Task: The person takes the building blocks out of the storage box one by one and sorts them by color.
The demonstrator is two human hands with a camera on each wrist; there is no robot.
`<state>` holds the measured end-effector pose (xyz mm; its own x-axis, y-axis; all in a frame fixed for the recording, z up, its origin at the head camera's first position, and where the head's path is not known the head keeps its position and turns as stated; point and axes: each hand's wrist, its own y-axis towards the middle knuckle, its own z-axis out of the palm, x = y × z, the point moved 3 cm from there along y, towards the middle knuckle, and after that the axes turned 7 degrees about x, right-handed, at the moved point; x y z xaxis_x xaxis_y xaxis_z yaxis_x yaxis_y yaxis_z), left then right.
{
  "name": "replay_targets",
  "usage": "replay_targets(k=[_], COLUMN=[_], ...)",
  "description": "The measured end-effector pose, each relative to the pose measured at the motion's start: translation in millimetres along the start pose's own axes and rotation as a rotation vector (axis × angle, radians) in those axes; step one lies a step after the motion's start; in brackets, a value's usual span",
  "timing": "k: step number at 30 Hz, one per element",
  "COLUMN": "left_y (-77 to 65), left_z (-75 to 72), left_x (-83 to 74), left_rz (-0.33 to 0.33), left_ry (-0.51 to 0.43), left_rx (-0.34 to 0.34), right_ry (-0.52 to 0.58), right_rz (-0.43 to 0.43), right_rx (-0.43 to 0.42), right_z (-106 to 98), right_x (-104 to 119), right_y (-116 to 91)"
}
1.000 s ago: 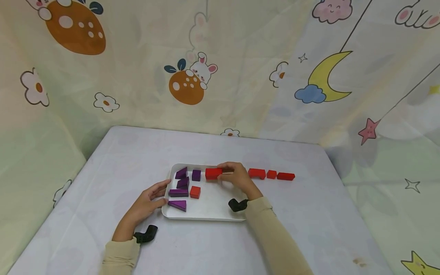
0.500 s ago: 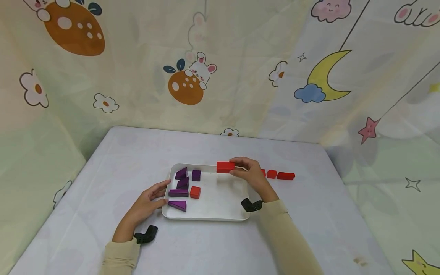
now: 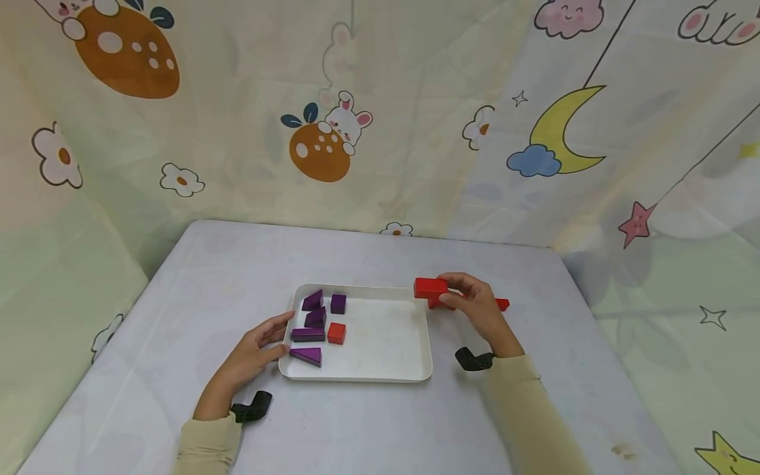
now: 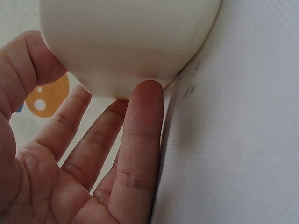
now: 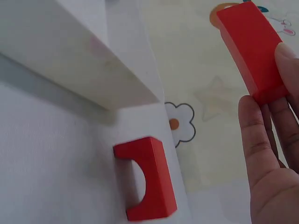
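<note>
My right hand [image 3: 473, 303] pinches a red rectangular block [image 3: 430, 288] between thumb and fingers, holding it up beside the right end of a white tray [image 3: 380, 377]. Below that block, an arch-shaped red block [image 5: 154, 179] lies on the table in the right wrist view. My left hand [image 3: 256, 349] touches the tray's left side with fairly straight fingers [image 4: 140, 135]. Inside the tray sit a red cube [image 3: 336, 333], a small dark purple block [image 3: 338, 303] and several other purple blocks, among them a wedge [image 3: 307, 357] near the front left corner.
To the right of the tray, red blocks stand in a row, mostly hidden behind my right hand; the end of one red block [image 3: 503, 304] shows. The white-covered table [image 3: 368, 429] meets a patterned cloth backdrop [image 3: 237, 132].
My right hand has carried the red rectangular block rightward, from over the tray to beyond its right edge. The left hand and the tray have stayed in place.
</note>
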<state>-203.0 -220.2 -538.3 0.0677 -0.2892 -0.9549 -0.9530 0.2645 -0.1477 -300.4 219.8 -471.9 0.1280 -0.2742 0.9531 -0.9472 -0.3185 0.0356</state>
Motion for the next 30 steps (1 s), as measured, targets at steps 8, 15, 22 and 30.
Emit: replay_targets(k=[8, 15, 22, 30], left_y=[-1.3, -0.7, -0.1, -0.4], left_z=[0.0, -0.1, -0.3, 0.2], left_x=[-1.4, -0.3, 0.7, -0.2], left_rz=[-0.011, -0.004, -0.003, -0.003], left_ry=[-0.008, -0.002, -0.007, 0.01], left_rx=[-0.004, -0.003, 0.0, -0.002], right_ry=[-0.016, -0.112, -0.222, -0.295], right_rz=[-0.036, -0.052, -0.023, -0.002], right_rx=[-0.042, -0.094, -0.156, -0.212], right_z=[-42.6, -80.1, -115.0, -145.5], right_x=[-8.7, -19.5, -35.6, -59.8], right_y=[-19.2, -34.0, -42.6, -49.1])
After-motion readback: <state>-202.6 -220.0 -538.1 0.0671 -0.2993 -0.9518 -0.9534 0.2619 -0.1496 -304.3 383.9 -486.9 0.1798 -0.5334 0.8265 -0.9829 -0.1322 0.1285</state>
